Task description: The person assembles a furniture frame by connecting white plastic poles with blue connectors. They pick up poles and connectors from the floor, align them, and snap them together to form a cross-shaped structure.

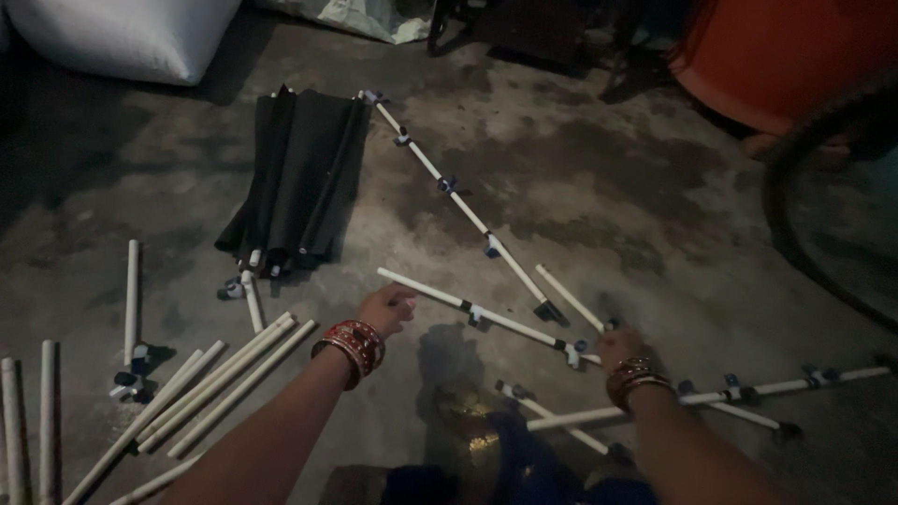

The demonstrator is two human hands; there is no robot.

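Head view, dim light, looking down at a concrete floor [655, 215]. The left hand [385, 309] pinches the near end of a short white pipe [472, 309], thumb and fingers closed on it just behind its tip; red bangles [351, 346] ring the wrist. The right hand [619, 348] rests at the pipe's far end, where a small grey joint [572, 353] sits; its fingers are turned away from the camera, so whether they clasp the joint or merely touch it cannot be told. The pipe lies slantwise between the two hands, low over the floor. A longer jointed rod [463, 208] runs away towards a folded black fabric bundle [295, 178], and another jointed rod [748, 388] stretches off to the right. Loose white pipes [220, 383] lie bundled at the left. To seat a pipe well in such a joint, it probably helps to hold the joint steady, line the pipe up squarely with its socket, and push along the pipe's axis, since a skewed push may jam or twist the joint.
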